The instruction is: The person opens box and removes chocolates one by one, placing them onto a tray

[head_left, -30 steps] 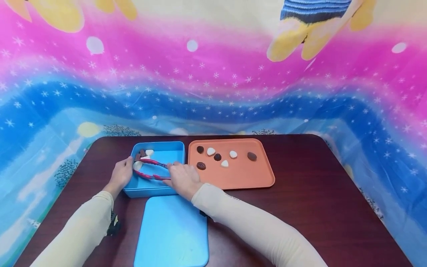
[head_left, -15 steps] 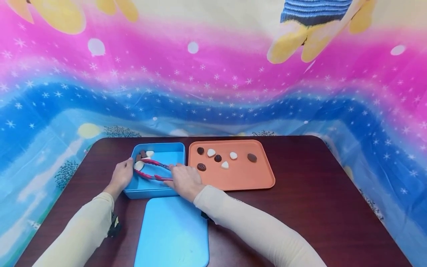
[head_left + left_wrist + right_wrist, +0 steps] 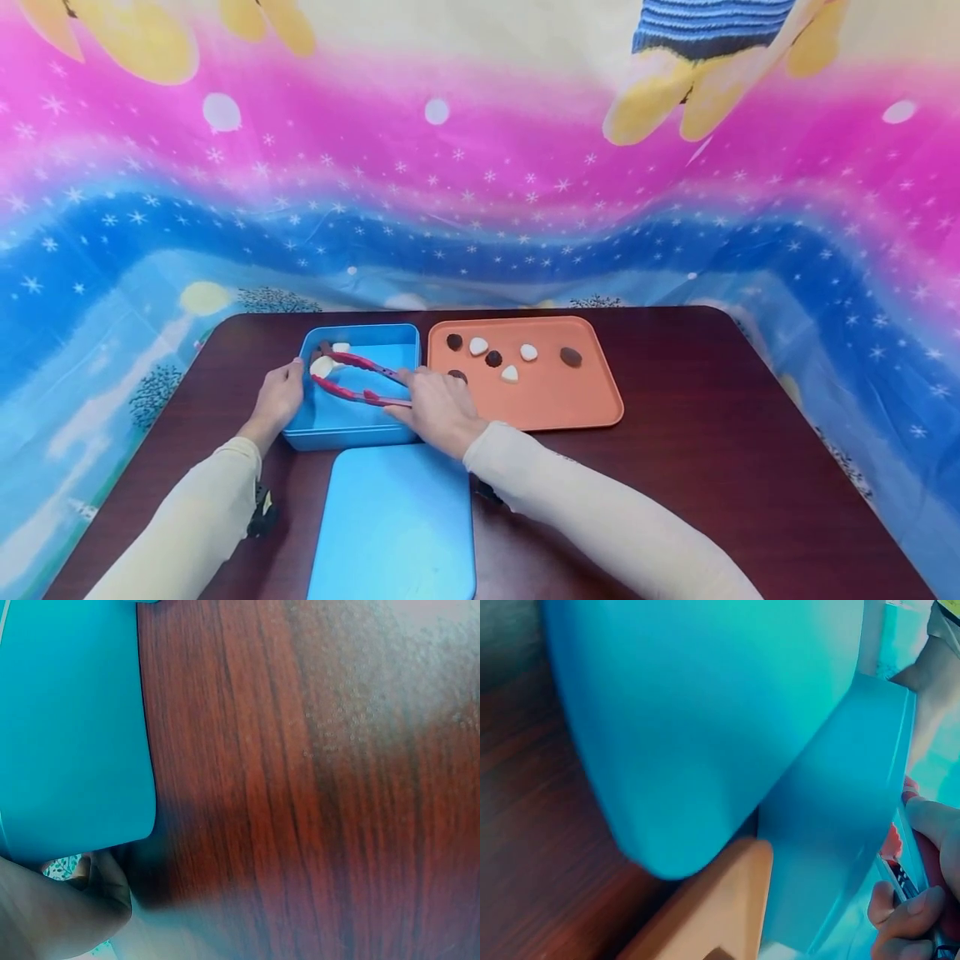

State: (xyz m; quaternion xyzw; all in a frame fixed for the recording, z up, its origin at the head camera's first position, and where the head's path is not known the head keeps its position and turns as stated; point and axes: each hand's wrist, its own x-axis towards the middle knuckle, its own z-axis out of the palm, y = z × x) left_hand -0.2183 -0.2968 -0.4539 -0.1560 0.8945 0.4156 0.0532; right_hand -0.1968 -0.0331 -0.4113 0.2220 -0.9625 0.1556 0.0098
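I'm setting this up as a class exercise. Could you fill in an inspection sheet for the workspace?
Surface: dark red-brown wood-grain table.
Job's things: blue box holding white and brown pieces; orange tray beside it, seven pieces visible, one partly hidden by a hand; blue lid lying in front of the box.
Clutter: nothing seen.
Grippers: right hand holds red tongs, tips apart near a white piece, contact unclear; left hand touches the box's left side.
Cables: nothing seen.
Surroundings: colourful printed cloth behind and beside the table.

Head downward, wrist views close, box (image 3: 352, 438) shared
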